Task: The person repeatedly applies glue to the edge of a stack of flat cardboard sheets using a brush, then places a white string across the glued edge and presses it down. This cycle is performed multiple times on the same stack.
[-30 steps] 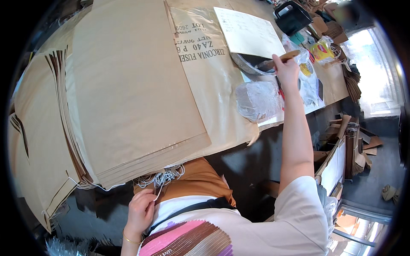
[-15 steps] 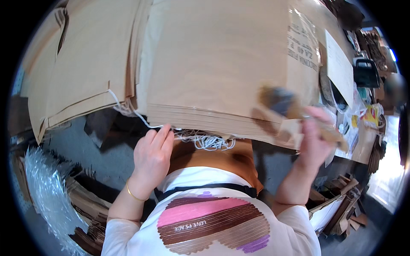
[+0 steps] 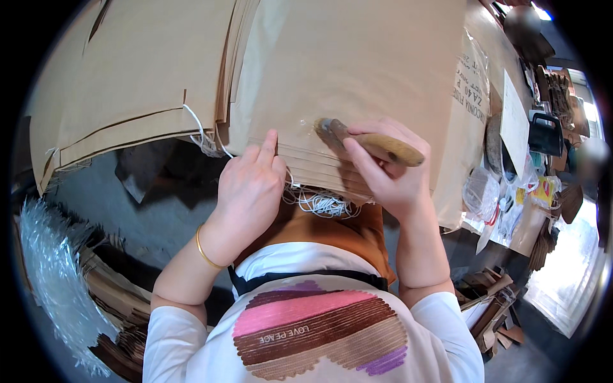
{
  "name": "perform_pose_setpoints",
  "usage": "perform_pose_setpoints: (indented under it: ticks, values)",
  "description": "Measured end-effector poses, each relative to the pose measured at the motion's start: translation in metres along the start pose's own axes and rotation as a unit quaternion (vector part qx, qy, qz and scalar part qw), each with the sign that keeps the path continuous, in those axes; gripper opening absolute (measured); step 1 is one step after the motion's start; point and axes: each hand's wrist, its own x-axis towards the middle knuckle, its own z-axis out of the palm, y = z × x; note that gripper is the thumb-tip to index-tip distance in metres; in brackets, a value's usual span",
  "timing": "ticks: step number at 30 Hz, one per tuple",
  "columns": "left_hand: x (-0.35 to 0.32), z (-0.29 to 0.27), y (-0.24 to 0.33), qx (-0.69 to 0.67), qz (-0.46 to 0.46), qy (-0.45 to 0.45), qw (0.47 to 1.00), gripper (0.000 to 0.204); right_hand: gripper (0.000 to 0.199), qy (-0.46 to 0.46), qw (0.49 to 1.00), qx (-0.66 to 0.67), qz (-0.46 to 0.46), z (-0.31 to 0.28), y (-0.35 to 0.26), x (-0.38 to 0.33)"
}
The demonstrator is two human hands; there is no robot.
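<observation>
My right hand (image 3: pixel 403 182) grips a wooden-handled brush (image 3: pixel 394 149). Its bristles press on the top brown paper sheet (image 3: pixel 357 57), beside a shiny wet patch. At the near edge, several layers (image 3: pixel 319 165) show as overlapping strips. My left hand (image 3: pixel 250 185) lies on that edge, left of the brush, its index finger stretched forward against the paper and nothing visibly held. A tangle of white string (image 3: pixel 325 204) hangs just below the edge, between my hands.
Another stack of brown paper bags (image 3: pixel 140 70), with white cord at its corner, lies to the left. Clear plastic strips (image 3: pixel 54 274) fill the lower left. At right are a white sheet (image 3: pixel 514 121), a dark green container (image 3: pixel 544 134) and cardboard scraps (image 3: pixel 491 300).
My right hand has swung the brush leftward from the right side onto the paper by the near edge. My left hand has moved slightly up and right onto the layered edge.
</observation>
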Motion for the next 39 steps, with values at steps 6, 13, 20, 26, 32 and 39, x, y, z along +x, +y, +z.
perform_pose_setpoints:
  ticks: [6, 13, 20, 26, 32, 39]
  values:
    - [0.001, 0.002, -0.002, 0.010, 0.004, 0.002, 1.000, 0.013, 0.010, 0.042, 0.984, 0.137, 0.105, 0.025, -0.003, -0.003]
    - [0.004, 0.003, 0.002, -0.003, 0.000, 0.002, 1.000, 0.008, 0.013, 0.108, 0.964, -0.041, 0.241, -0.047, 0.037, -0.044]
    - [0.007, 0.000, 0.008, 0.021, 0.001, -0.023, 1.000, 0.009, 0.021, 0.113, 0.923, -0.264, 0.255, -0.077, 0.058, -0.064]
    - [0.009, -0.001, 0.009, 0.030, -0.008, -0.020, 0.999, 0.012, 0.022, 0.130, 0.923, 0.012, 0.363, -0.095, 0.033, -0.053]
    - [0.013, -0.002, 0.016, 0.032, -0.028, -0.046, 0.998, 0.011, 0.015, 0.209, 0.947, 0.076, 0.230, -0.071, 0.036, -0.064]
    - [0.010, -0.003, 0.020, 0.023, -0.040, -0.059, 0.997, 0.012, 0.013, 0.424, 0.865, 0.115, 0.242, -0.164, 0.071, -0.118]
